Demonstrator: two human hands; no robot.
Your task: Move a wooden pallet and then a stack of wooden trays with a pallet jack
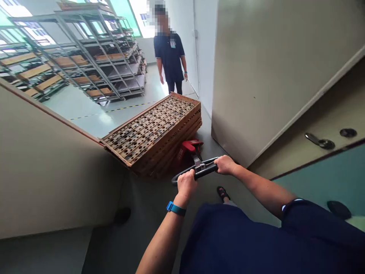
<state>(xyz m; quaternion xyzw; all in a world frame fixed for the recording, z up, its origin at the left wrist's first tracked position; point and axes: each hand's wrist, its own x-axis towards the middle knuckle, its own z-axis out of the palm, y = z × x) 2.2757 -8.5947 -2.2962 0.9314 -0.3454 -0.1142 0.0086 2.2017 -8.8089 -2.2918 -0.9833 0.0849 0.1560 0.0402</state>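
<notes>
My left hand (186,183) is wrapped round the left part of a black loop handle (205,171). On the same handle's right end, my right hand (225,164) is closed too. The handle belongs to a red pallet jack (190,146), whose lower body is partly hidden by its load. A stack of brown wooden trays (164,146) sits just beyond the handle, angled across the doorway. Rows of slats with round holes (151,127) fill the top tray. What lies under the stack cannot be seen.
A beige door (273,68) with a metal lever (319,141) stands at the right; a pale panel (51,167) borders the left. Past the stack, a person in a dark shirt (170,57) faces me. Metal racks (99,57) holding wooden trays stand at the back left.
</notes>
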